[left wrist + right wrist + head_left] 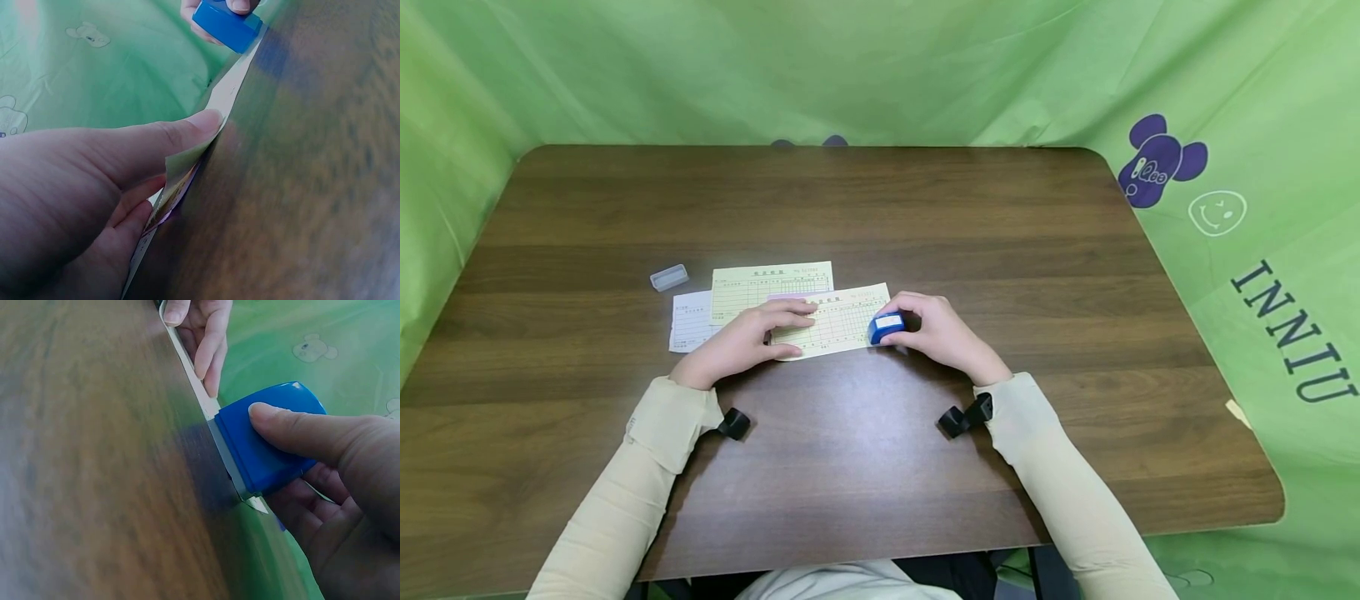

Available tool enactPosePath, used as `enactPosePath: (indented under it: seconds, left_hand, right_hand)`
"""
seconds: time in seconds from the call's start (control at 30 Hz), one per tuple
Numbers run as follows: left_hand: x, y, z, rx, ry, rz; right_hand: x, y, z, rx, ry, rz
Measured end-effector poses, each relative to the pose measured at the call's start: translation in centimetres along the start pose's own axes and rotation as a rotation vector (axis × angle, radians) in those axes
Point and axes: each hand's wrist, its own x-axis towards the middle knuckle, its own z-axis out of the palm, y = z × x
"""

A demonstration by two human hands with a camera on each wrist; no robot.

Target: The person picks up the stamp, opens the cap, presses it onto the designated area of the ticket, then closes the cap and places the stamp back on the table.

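Note:
A blue stamp (pixel 887 326) stands on the lower right corner of a printed yellow form (pixel 844 321). My right hand (pixel 936 329) pinches it between thumb and fingers; in the right wrist view the stamp (pixel 269 440) has its flat base against the paper. My left hand (pixel 752 333) rests on the form's left side, fingers stretched out. Its thumb (pixel 197 125) presses near the paper's front edge, where the corner curls up slightly in the left wrist view. Beneath the form, a purple-edged sheet (pixel 790 295) peeks out.
Behind the top form lies another yellow-green form (pixel 771 283), overlapping a white printed slip (pixel 691 321) at its left. A clear plastic cap (pixel 669 277) lies beyond the slip. The brown wooden table (pixel 850 208) is bordered by green curtains (pixel 850 67).

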Motion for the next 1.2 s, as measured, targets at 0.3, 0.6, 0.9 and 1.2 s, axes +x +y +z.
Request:
enactPosePath:
  seconds: [0.3,0.6,0.9,1.2]
  left_hand:
    - [0.00,0.02,0.05,-0.012,0.005,0.008]
    - [-0.06,0.02,0.00,-0.022,0.000,0.000]
    - [-0.09,0.00,-0.08,-0.012,0.001,0.000]
    - [0.13,-0.03,-0.02,-0.018,0.002,0.006]
  right_hand:
    - [-0.03,-0.08,0.13,-0.025,0.001,0.015]
    - [0.18,-0.45,0.19,-0.059,-0.015,0.049]
    - [0.49,-0.25,0.24,-0.083,-0.016,0.057]
    - [0.41,-0.44,0.00,-0.087,-0.021,0.068]
